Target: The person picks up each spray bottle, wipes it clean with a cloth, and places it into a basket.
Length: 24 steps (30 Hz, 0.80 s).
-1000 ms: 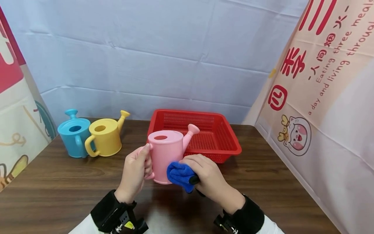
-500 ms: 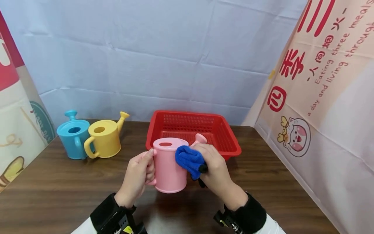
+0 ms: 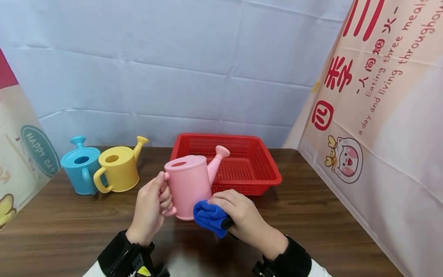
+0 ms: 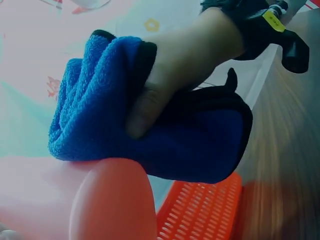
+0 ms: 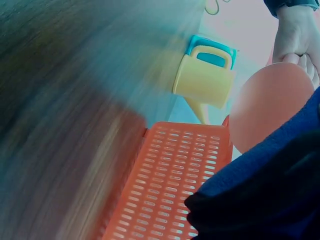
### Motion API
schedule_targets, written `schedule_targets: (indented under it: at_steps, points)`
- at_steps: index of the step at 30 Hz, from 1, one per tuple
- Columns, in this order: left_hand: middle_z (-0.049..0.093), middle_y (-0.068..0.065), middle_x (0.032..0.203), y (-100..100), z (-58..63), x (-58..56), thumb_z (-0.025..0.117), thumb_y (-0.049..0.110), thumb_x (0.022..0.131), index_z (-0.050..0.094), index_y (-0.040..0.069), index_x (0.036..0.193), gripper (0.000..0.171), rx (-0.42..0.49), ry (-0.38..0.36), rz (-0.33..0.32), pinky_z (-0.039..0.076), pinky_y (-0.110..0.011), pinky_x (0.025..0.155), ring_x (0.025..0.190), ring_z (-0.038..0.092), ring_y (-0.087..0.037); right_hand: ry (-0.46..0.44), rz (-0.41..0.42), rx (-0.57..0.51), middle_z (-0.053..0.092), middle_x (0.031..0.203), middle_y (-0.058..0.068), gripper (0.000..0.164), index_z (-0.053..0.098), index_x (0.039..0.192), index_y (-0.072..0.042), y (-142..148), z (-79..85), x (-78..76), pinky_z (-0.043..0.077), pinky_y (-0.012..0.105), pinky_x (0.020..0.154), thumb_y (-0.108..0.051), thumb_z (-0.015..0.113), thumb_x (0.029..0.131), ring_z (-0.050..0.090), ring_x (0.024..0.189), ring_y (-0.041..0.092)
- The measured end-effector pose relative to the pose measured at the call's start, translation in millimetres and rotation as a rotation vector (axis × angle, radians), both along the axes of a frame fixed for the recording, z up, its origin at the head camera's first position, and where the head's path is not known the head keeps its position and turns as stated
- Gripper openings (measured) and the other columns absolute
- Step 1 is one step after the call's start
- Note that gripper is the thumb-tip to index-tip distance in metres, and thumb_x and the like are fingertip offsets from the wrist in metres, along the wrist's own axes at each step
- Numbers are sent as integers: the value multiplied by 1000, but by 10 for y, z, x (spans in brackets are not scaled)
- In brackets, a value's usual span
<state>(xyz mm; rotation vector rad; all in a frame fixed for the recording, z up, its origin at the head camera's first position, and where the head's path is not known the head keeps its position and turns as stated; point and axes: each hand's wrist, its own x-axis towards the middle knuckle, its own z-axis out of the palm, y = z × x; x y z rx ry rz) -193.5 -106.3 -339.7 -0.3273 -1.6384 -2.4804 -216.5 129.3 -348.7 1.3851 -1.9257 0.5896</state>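
Note:
A pink watering can (image 3: 188, 186) is held slightly tilted above the table, its spout toward the right. My left hand (image 3: 149, 207) grips it by the handle, fingers curled round. In my right hand (image 3: 240, 215) is a folded blue cloth (image 3: 210, 218) with black edging, touching the can's lower right side. The left wrist view shows the right thumb pressed on the cloth (image 4: 100, 110) against the pink can (image 4: 115, 200). In the right wrist view the can's round base (image 5: 272, 105) shows beside the cloth.
A red perforated basket (image 3: 273, 179) stands behind the pink can. At the back left, a yellow watering can (image 3: 121, 171) and a blue watering can (image 3: 77, 173) stand side by side on the brown wooden table (image 3: 311, 231). Printed cloth hangs around the table.
The cloth went up to the can's upper right side, then back down to its lower right. The pink can dipped, then rose and moved left, now tilting slightly. The left hand kept its grip.

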Motion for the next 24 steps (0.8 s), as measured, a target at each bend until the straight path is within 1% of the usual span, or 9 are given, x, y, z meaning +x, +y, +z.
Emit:
schedule_targets:
  at_steps: [3, 7, 10, 12, 15, 17, 20, 21, 24]
  points:
    - [24, -5, 52, -10, 0, 12, 45, 37, 98, 31, 11, 66, 44, -6, 20, -19, 20, -27, 38, 39, 22, -19, -25, 15, -12, 61, 109, 5, 41, 58, 113, -10, -1, 25, -18, 47, 31, 87, -18, 76, 78, 58, 101, 18]
    - [24, -6, 52, 3, -4, 44, 45, 32, 99, 32, 10, 66, 42, -44, 58, -63, 16, -33, 38, 39, 21, -20, -76, 27, -94, 61, 109, 7, 39, 57, 114, -8, 5, 82, -46, 46, 31, 89, -21, 73, 81, 58, 100, 20]
    - [25, -7, 52, 33, -11, 72, 46, 30, 99, 32, 8, 66, 42, -85, 51, -77, 17, -32, 38, 40, 22, -20, -74, 23, -197, 61, 108, 10, 37, 56, 113, -3, 13, 135, -69, 43, 31, 93, -26, 67, 85, 57, 100, 24]
    - [26, -7, 52, 61, -15, 87, 48, 30, 98, 32, 6, 66, 43, -99, 27, -73, 18, -29, 38, 40, 22, -20, -67, 15, -269, 60, 108, 13, 38, 56, 112, 0, 21, 171, -79, 41, 30, 95, -28, 63, 88, 56, 101, 26]
    - [25, -8, 52, 90, -15, 101, 50, 30, 97, 31, 4, 66, 45, -108, 3, -65, 19, -25, 38, 41, 21, -19, -73, 3, -341, 58, 109, 16, 41, 54, 112, 4, 25, 208, -81, 40, 29, 97, -29, 61, 89, 55, 102, 29]
    - [25, -8, 52, 86, -15, 108, 51, 31, 97, 31, 4, 66, 45, -110, -2, -67, 21, -24, 38, 40, 20, -19, -106, -2, -359, 57, 110, 18, 44, 53, 113, 5, 25, 203, -71, 39, 27, 97, -30, 60, 89, 55, 104, 29]
    - [26, -8, 52, 57, -21, 109, 49, 32, 97, 32, 4, 67, 45, -114, -3, -78, 22, -25, 38, 40, 22, -20, -159, 2, -354, 56, 111, 17, 44, 52, 114, 5, 17, 157, -62, 39, 26, 97, -30, 60, 89, 55, 104, 28]
    - [26, -8, 52, 44, -22, 107, 49, 32, 98, 32, 5, 67, 44, -109, -4, -89, 23, -25, 38, 40, 23, -19, -170, 4, -350, 56, 111, 17, 44, 52, 114, 4, 11, 138, -60, 39, 26, 97, -30, 60, 88, 55, 104, 27]
    - [26, -7, 52, 11, -33, 101, 49, 33, 97, 32, 6, 66, 44, -79, -26, -85, 23, -25, 38, 40, 24, -17, -200, 20, -327, 57, 111, 15, 42, 52, 114, 2, -17, 84, -59, 39, 27, 97, -30, 61, 88, 55, 103, 26]
